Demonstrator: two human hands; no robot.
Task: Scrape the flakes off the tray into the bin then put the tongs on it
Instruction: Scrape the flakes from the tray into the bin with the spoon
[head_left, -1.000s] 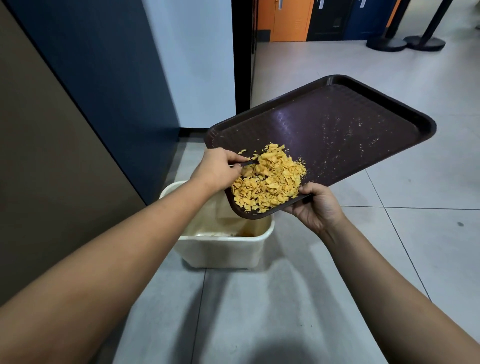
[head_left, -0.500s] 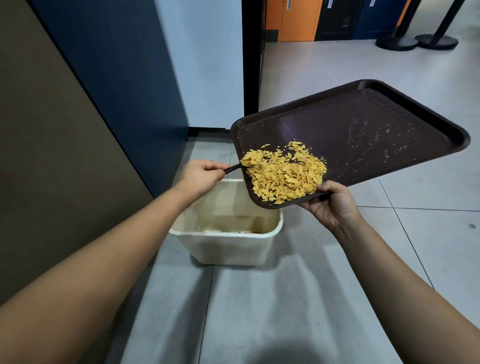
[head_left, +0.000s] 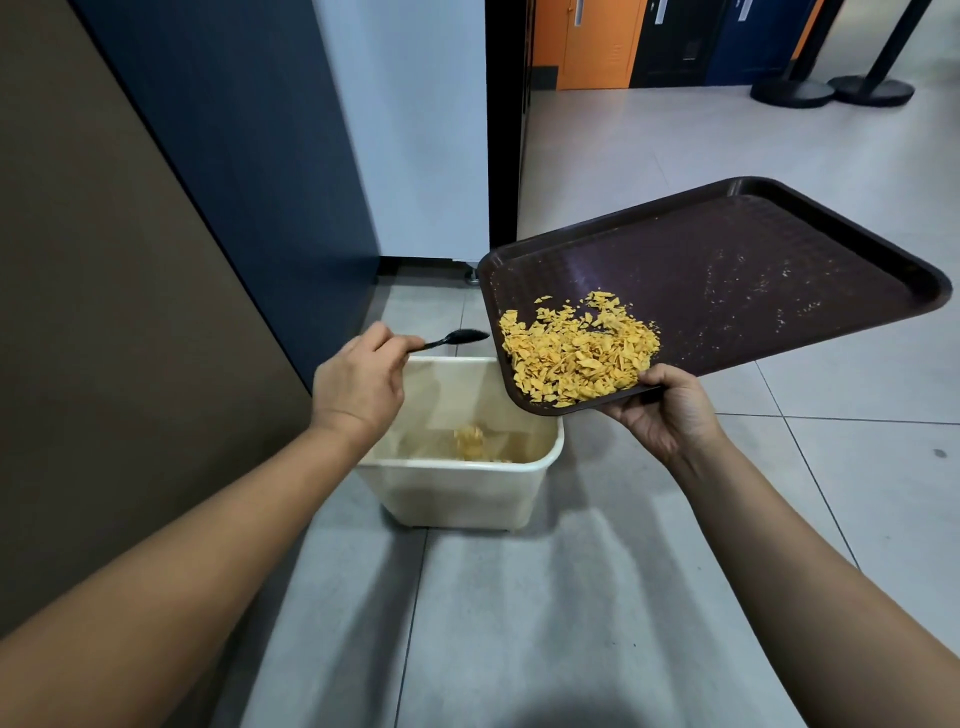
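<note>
We are tilting the tray (head_left: 727, 280) over the bin (head_left: 457, 493), our right hand (head_left: 667, 415) gripping its near edge at five o'clock of the flakes (head_left: 576, 348). Our left hand (head_left: 358, 384) is pinching the tongs (head_left: 449, 339), tip pointing at three o'clock. We are seeing no readable writing.

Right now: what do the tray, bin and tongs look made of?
Tray: likely moulded plastic, dark brown, textured matte face, smooth raised rim with slight sheen.
Bin: cream plastic by the look, thick rounded rim, smooth semi-gloss walls, stained inside.
Tongs: black, glossy tip; plastic probably, though coated metal can't be excluded. Left hand grips them.
</note>
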